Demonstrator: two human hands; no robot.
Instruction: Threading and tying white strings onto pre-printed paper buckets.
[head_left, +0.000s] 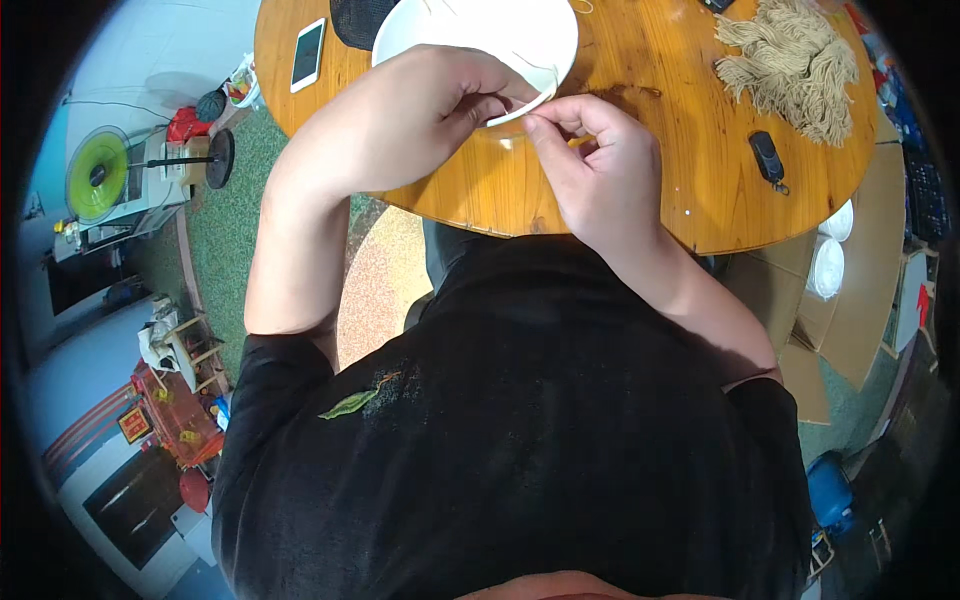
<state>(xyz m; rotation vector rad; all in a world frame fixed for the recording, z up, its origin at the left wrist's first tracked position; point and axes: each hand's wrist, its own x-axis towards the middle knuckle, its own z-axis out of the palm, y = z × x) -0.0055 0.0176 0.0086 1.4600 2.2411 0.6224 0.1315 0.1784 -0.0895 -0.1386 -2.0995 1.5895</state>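
Note:
A white round shallow dish [545,30] is at the table's near side, tilted up at its near rim. My left hand [440,105] bends over that rim with its fingers curled, the thumb pressed near the edge; it grips the dish. Thin beige strands lie in the dish, and one strand [554,78] runs over the rim close to my right fingers. My right hand [603,150] is closed in a pinch of thumb and forefinger just outside the rim. What lies between those fingertips is too small to make out.
On the wooden table [690,205] lie a white phone [308,55], a black key fob [767,157] and a beige yarn bundle [795,65]. Something black [358,22] sits behind the dish. White round dishes [826,267] and cardboard [865,270] are at right; a fan [98,175] stands left.

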